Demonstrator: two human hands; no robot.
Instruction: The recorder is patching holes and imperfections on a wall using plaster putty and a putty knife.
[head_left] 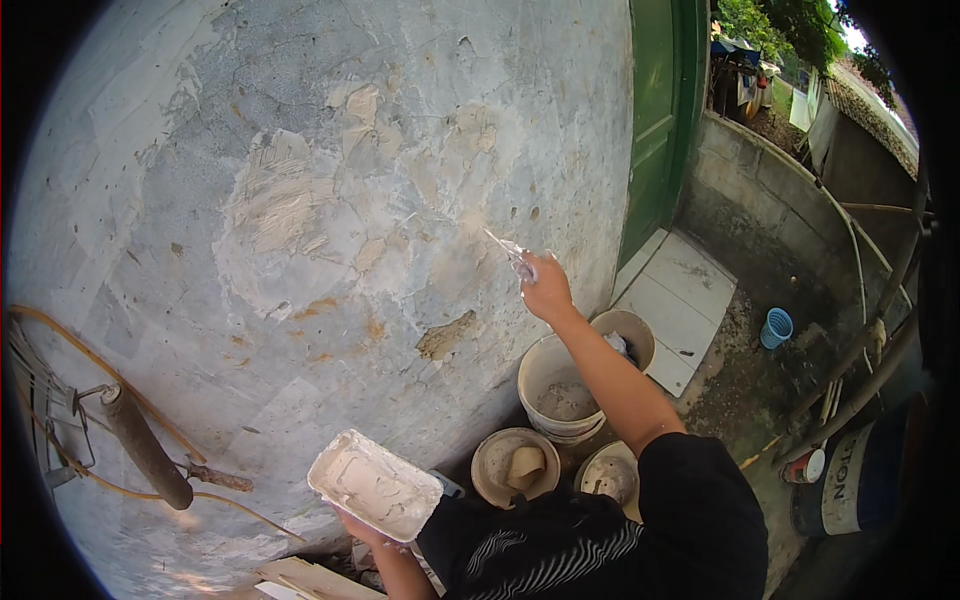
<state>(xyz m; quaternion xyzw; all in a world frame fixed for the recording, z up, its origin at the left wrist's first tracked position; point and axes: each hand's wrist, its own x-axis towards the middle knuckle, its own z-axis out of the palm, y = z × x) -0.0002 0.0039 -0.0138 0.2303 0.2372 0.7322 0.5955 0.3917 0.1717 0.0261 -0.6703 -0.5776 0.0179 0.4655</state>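
Here's my right hand [545, 288], arm stretched out in front of me, fingers closed around a thin, paste-smeared flat scraper [512, 255]. The tool pokes out beyond my fist, up and to the left, its tip right at the weathered blue-grey plaster wall [565, 110]; whether it's actually touching, I can't tell from here.

Down low and to the left, well apart from that fist, my left hand [362, 530] grips the white rectangular tray [439, 492] at its near side, most of the hand hidden beneath it. The tray sits tilted, its open top facing me, and a thick layer of pale beige paste [372, 487] spreads across the inside, ridged and smeared.

On the wall, left of the scraper, there's a broad, rough beige patch [278, 195], and below the tool a ragged brown chipped spot [447, 335]. Under my right forearm stands a big round off-white bucket [533, 380], and nearer to me a round, dirty beige bowl [487, 463] with a curved tan piece [526, 466] inside. Off to the right, a panelled green door [655, 130] and, out on the ground, a small light-blue plastic basket [776, 328].
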